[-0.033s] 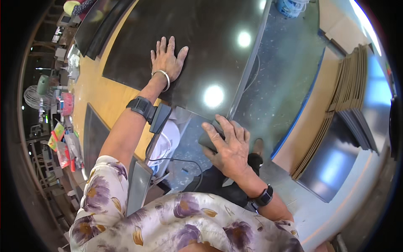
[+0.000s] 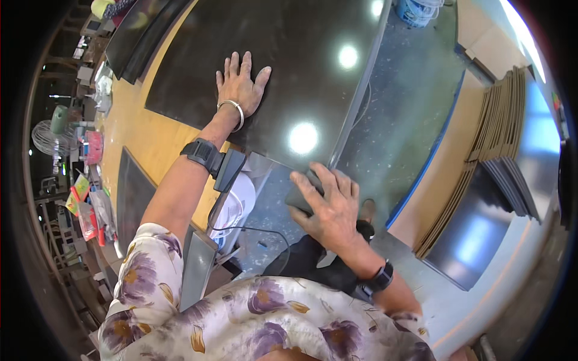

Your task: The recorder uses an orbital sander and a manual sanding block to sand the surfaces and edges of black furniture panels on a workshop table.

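A large, glossy dark panel [image 2: 198, 78] lies across a wooden worktop. My left hand [image 2: 239, 90] rests flat on it near its left side, fingers spread and holding nothing. A bracelet and a wrist device are on that arm. At the panel's near right corner, my right hand [image 2: 331, 207] is closed round a grey block [image 2: 299, 197], perhaps a sanding block. The block is by the panel's near edge, partly hidden under my fingers. Whether it touches the edge I cannot tell.
Beside the panel are the yellowish worktop [image 2: 135, 114] and smaller dark panels [image 2: 133, 195]. A white bucket [image 2: 239, 201] stands below the near edge, with a black cable [image 2: 250, 228] in front. Stacked boards [image 2: 481, 150] stand to the right. A blue bucket [image 2: 416, 12] is farther off.
Hardly anything differs. My right hand with the grey block has moved very slightly against the panel's corner; my left hand stays in place.
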A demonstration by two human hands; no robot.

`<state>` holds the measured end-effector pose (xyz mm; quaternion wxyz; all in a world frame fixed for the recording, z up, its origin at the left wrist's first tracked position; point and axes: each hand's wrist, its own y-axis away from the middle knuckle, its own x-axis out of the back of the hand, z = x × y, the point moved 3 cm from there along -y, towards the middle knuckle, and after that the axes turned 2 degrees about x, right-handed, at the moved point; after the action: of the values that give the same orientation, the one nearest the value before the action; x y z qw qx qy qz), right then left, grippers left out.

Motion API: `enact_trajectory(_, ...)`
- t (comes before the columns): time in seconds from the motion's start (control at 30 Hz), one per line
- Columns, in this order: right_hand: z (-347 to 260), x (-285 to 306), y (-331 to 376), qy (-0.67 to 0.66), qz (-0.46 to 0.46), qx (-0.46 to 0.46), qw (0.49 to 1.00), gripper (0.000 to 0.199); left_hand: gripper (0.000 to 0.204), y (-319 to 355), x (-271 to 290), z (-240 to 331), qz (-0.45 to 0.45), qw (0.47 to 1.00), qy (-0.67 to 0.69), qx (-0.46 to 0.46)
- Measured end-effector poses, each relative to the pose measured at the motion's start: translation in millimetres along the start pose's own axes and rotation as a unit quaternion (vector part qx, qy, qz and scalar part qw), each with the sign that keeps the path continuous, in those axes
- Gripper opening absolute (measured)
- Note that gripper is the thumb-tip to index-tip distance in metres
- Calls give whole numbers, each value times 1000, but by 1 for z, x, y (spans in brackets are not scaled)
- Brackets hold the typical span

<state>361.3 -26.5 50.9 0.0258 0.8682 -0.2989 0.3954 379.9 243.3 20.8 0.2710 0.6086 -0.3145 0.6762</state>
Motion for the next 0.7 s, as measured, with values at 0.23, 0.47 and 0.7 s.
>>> enact_trajectory(0.23,61,9,-51,-32,219,35,975,55,71,-2,-1,-3,33,999,-10,-8)
enact_trajectory(0.47,57,13,-67,103,231,-15,967,63,71,2,-3,-3,29,999,4,-12)
enact_trajectory(0.7,30,5,-39,130,117,-37,984,59,64,3,-2,4,23,999,-8,-38)
